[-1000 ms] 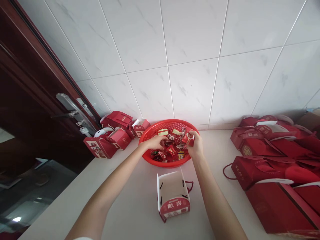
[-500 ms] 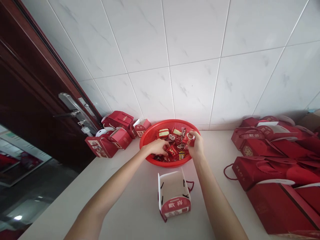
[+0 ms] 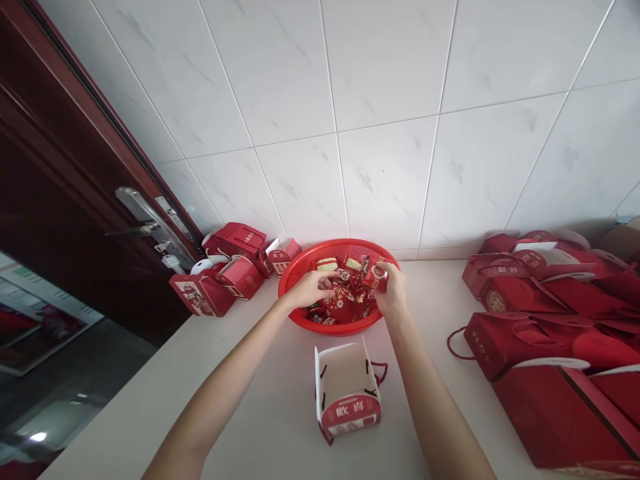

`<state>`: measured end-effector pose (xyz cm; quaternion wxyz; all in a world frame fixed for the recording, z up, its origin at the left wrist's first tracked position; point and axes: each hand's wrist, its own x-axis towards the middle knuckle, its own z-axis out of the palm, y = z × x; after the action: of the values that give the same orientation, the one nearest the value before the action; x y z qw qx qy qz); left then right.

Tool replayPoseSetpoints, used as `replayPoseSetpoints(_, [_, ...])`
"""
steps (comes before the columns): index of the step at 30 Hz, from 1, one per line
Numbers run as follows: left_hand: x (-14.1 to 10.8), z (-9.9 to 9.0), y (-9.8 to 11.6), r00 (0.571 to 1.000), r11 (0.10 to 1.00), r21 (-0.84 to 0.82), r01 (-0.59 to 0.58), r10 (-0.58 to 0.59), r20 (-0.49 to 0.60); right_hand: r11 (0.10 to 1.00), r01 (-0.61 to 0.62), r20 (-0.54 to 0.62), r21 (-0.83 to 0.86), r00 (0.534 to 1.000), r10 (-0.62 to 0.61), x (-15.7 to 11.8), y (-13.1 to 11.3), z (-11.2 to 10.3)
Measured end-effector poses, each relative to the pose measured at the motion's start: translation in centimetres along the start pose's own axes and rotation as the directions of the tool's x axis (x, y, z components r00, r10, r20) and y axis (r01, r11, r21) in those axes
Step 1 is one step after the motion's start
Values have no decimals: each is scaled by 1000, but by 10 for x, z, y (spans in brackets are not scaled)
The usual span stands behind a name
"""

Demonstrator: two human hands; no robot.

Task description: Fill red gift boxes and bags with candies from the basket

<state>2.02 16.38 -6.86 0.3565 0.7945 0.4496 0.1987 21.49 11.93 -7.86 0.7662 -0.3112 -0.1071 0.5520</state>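
A red plastic basket (image 3: pixel 320 328) full of wrapped sweets (image 3: pixel 341 303) stands against the tiled wall. Over the basket's left half is my left hand (image 3: pixel 314 288), its fingers curled among the sweets; whether it pinches one I cannot make out. At the basket's right side my right hand (image 3: pixel 393 288) holds a red packet (image 3: pixel 376 273) with a round pale mark. Nearer to me, between my forearms, an open red and white box (image 3: pixel 345 377) lies on the white table with its cord handle to the right.
Several red boxes (image 3: pixel 203 295) stand at the left by the dark door (image 3: pixel 75 167) with its metal handle (image 3: pixel 150 223). Many closed red boxes (image 3: pixel 525 340) crowd the right side of the white table (image 3: pixel 270 413).
My left hand has shifted slightly up and left in the basket. A larger red packet now shows on top of the sweets beside it. My right hand keeps its packet in nearly the same place.
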Motion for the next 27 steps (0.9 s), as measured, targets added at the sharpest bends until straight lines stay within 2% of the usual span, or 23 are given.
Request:
replayPoseSetpoints(5, [-3,1,5,994,973,-226,-53,31,-101,1000,21,24,-4,999,-21,-1,0,0])
replayPoseSetpoints(10, [-4,4,17,981,893,-449,-41,-48,-186,999,30,71,-23,997,-28,0,1,-1])
replayPoseSetpoints(13, [-4,5,22,969,849,-528,-7,-124,-212,999,38,104,-31,994,-35,0,2,-2])
replayPoseSetpoints(15, [-2,8,25,964,825,-564,-26,-129,-233,999,39,123,-36,992,-34,0,3,-2])
replayPoseSetpoints(20, [5,18,33,961,848,-519,-105,-48,-273,998,21,168,-55,986,-12,-1,3,-3])
replayPoseSetpoints(27, [14,31,41,907,930,-320,-182,32,-420,993,-7,221,-114,975,32,-3,0,-3])
